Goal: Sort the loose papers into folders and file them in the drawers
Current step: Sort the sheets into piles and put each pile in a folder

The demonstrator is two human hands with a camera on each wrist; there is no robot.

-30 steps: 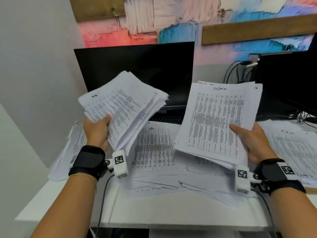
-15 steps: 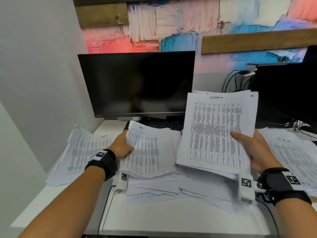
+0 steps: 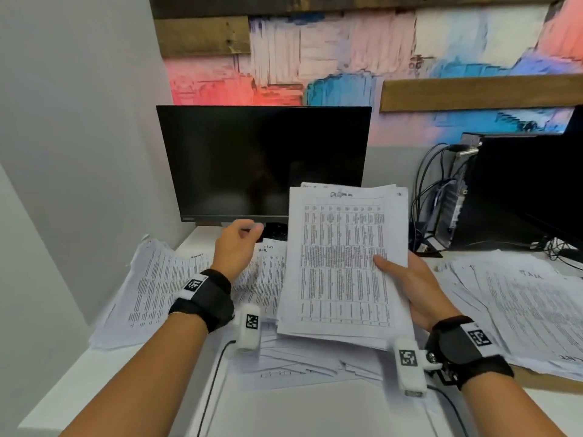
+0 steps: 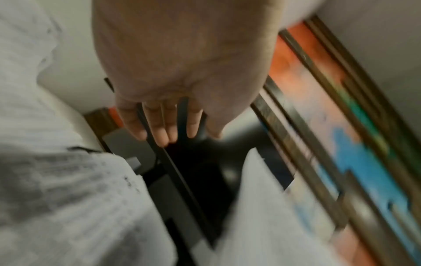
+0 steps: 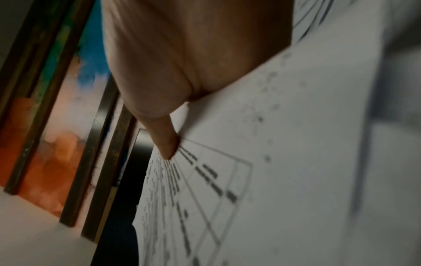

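My right hand (image 3: 407,279) grips a thick stack of printed table sheets (image 3: 340,263), thumb on top, held tilted above the desk; the right wrist view shows the thumb (image 5: 167,144) pressing the stack of sheets (image 5: 284,171). My left hand (image 3: 236,241) hovers empty above a pile marked "H.R" (image 3: 266,272), fingers relaxed and straight in the left wrist view (image 4: 164,124). Another paper pile (image 3: 151,288) lies at the desk's left, and one marked "TAX" (image 3: 520,304) at the right. No folders or drawers are in view.
A dark monitor (image 3: 262,162) stands behind the piles, a keyboard (image 3: 277,230) at its foot. A second black screen and a small computer with cables (image 3: 448,209) occupy the back right. Loose sheets (image 3: 299,364) spread over the white desk (image 3: 299,408). A wall runs along the left.
My left hand laid its stack down on the middle pile, let go and rose empty toward the monitor. The right hand's stack shifted left and tilted more upright.
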